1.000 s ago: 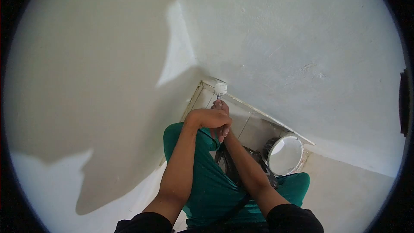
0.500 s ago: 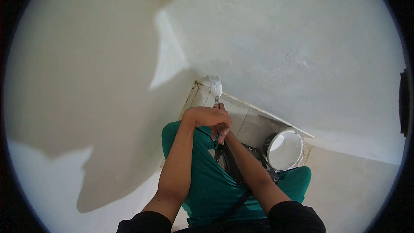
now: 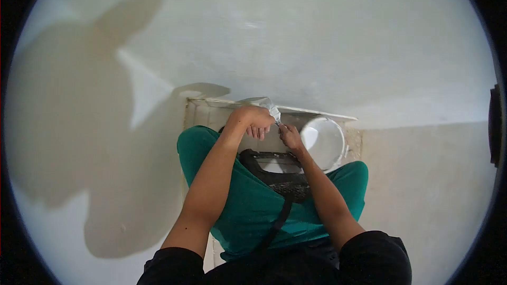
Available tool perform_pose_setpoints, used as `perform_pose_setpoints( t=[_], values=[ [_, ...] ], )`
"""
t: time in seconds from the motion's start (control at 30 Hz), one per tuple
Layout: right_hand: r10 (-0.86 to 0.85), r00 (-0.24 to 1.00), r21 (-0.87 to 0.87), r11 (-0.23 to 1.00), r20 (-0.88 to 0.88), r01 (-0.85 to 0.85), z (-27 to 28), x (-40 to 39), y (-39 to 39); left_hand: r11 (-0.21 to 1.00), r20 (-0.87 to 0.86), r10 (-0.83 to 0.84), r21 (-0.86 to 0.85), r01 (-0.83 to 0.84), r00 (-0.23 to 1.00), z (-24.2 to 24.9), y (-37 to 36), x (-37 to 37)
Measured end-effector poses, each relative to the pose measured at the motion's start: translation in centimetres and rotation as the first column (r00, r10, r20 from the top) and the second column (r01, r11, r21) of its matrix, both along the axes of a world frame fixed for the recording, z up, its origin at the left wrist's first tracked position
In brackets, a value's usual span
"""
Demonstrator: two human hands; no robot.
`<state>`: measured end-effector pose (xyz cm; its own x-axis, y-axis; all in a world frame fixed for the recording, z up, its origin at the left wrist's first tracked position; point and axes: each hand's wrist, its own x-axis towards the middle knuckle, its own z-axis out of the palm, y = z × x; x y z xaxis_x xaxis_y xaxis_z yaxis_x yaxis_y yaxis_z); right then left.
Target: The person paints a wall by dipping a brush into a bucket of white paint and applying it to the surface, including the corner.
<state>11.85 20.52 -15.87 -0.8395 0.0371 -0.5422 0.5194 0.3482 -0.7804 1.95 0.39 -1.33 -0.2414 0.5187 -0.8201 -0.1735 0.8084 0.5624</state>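
Observation:
My right hand (image 3: pixel 289 136) is closed around the handle of a putty knife (image 3: pixel 273 110), its blade coated white and pointing up and left. Close beside that blade is my left hand (image 3: pixel 256 121), wrist bent and fingers curled downward. A pale flat edge shows just beyond its knuckles, but I cannot make out what the hand grips. To the right of my right hand stands a round white bucket (image 3: pixel 323 145), white inside.
Pale walls (image 3: pixel 338 47) meet at a corner behind the tiled floor (image 3: pixel 206 113). A thin skirting edge (image 3: pixel 317 112) runs along the wall base. Between my green-trousered legs (image 3: pixel 243 221) lies a black frame-like object (image 3: pixel 274 177) with a strap (image 3: pixel 282 216).
The view has swung to the right, so the corner and bucket appear farther left. My hands, crossed close together before, are now side by side, with the knife blade tilted left beside my left hand.

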Motion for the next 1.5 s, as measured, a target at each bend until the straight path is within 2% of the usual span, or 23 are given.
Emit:
perform_pose_setpoints(
  t=[0.03, 0.07, 0.17, 0.2, 0.3, 0.33, 0.43, 0.47, 0.57, 0.6, 0.7, 0.73, 0.8, 0.83, 0.87, 0.93, 1.07, 1.13, 1.23, 1.33, 1.5],
  values=[
    [-0.067, 0.998, -0.038, 0.997, 0.001, 0.067, 0.3, 1.1, 1.6, 1.000, -0.033, -0.031, 0.003, 0.031, 0.999, 0.0, 1.6, -0.2],
    [-0.279, 0.960, -0.152, 0.950, -0.028, 0.272, 0.4, 2.7, 2.4, 0.996, -0.048, -0.088, 0.009, 0.089, 0.995, -0.1, 3.2, -0.2],
    [-0.442, 0.896, -0.237, 0.868, 0.031, 0.436, 0.0, 6.4, 8.0, 0.974, -0.081, -0.224, -0.006, 0.225, 0.971, -0.5, 7.5, -0.2],
    [-0.438, 0.887, -0.115, 0.898, -0.144, 0.424, -1.6, 7.4, 9.2, 0.967, -0.083, -0.256, -0.026, 0.255, 0.963, -1.0, 8.8, -0.3],
    [-0.584, 0.762, -0.022, 0.797, -0.282, 0.603, -3.6, 8.5, 13.5, 0.940, -0.076, -0.336, -0.094, 0.328, 0.939, -2.9, 12.7, -0.4],
    [-0.757, 0.653, -0.222, 0.638, -0.006, 0.737, -1.3, 8.6, 14.3, 0.929, -0.071, -0.359, -0.119, 0.349, 0.931, -3.4, 13.9, -0.3],
    [-0.712, 0.678, -0.035, 0.684, 0.184, 0.728, -4.2, 10.2, 17.5, 0.946, -0.106, -0.322, -0.079, 0.314, 0.941, -4.6, 16.9, 0.3],
    [-0.680, 0.678, -0.006, 0.705, 0.278, 0.710, -5.9, 10.7, 18.4, 0.939, -0.112, -0.341, -0.080, 0.334, 0.933, -5.1, 17.9, 0.4],
    [-0.710, 0.593, -0.007, 0.639, 0.381, 0.769, -9.9, 11.4, 17.9, 0.931, -0.124, -0.364, -0.071, 0.357, 0.923, -6.1, 20.5, 0.8],
    [-0.615, 0.722, 0.059, 0.773, 0.318, 0.632, -10.8, 11.2, 17.7, 0.937, -0.131, -0.350, -0.055, 0.345, 0.928, -6.3, 21.4, 1.2],
    [-0.735, 0.484, 0.164, 0.614, 0.475, 0.772, -14.7, 9.8, 17.3, 0.921, -0.147, -0.389, -0.035, 0.388, 0.909, -7.4, 23.6, 1.9],
    [-0.728, 0.516, 0.255, 0.660, 0.452, 0.707, -16.7, 9.7, 17.3, 0.909, -0.152, -0.415, -0.033, 0.415, 0.897, -7.9, 24.1, 2.0],
    [-0.662, 0.640, 0.357, 0.749, 0.390, 0.558, -26.5, 10.6, 18.3, 0.882, -0.090, -0.469, -0.092, 0.462, 0.878, -8.5, 24.8, 2.2],
    [-0.616, 0.698, 0.408, 0.780, 0.365, 0.475, -29.6, 11.0, 18.2, 0.866, -0.056, -0.494, -0.122, 0.485, 0.868, -8.8, 25.1, 2.3],
    [-0.665, 0.653, 0.414, 0.742, 0.363, 0.527, -28.8, 10.7, 17.9, 0.858, -0.057, -0.507, -0.128, 0.498, 0.860, -9.1, 25.2, 2.3],
    [-0.753, 0.554, 0.426, 0.658, 0.355, 0.621, -23.6, 8.7, 18.0, 0.842, -0.064, -0.533, -0.139, 0.522, 0.843, -9.6, 25.2, 2.1],
    [-0.734, 0.519, 0.444, 0.678, 0.437, 0.585, -18.2, 6.0, 18.8, 0.855, -0.236, -0.516, -0.093, 0.510, 0.823, -10.4, 25.0, 2.4],
    [-0.716, 0.545, 0.473, 0.697, 0.436, 0.538, -17.6, 5.4, 19.1, 0.857, -0.266, -0.510, -0.069, 0.511, 0.818, -10.7, 25.2, 2.6],
    [-0.650, 0.580, 0.485, 0.757, 0.491, 0.438, -17.3, 4.5, 20.2, 0.876, -0.212, -0.483, -0.097, 0.473, 0.850, -10.8, 26.2, 3.0],
    [-0.627, 0.627, 0.496, 0.769, 0.463, 0.403, -17.5, 4.2, 20.6, 0.879, -0.220, -0.472, -0.045, 0.474, 0.854, -11.0, 26.7, 3.3],
    [-0.639, 0.607, 0.454, 0.766, 0.472, 0.454, -19.2, 4.7, 20.4, 0.881, -0.212, -0.470, -0.057, 0.469, 0.857, -11.0, 26.6, 3.3]
  ],
)
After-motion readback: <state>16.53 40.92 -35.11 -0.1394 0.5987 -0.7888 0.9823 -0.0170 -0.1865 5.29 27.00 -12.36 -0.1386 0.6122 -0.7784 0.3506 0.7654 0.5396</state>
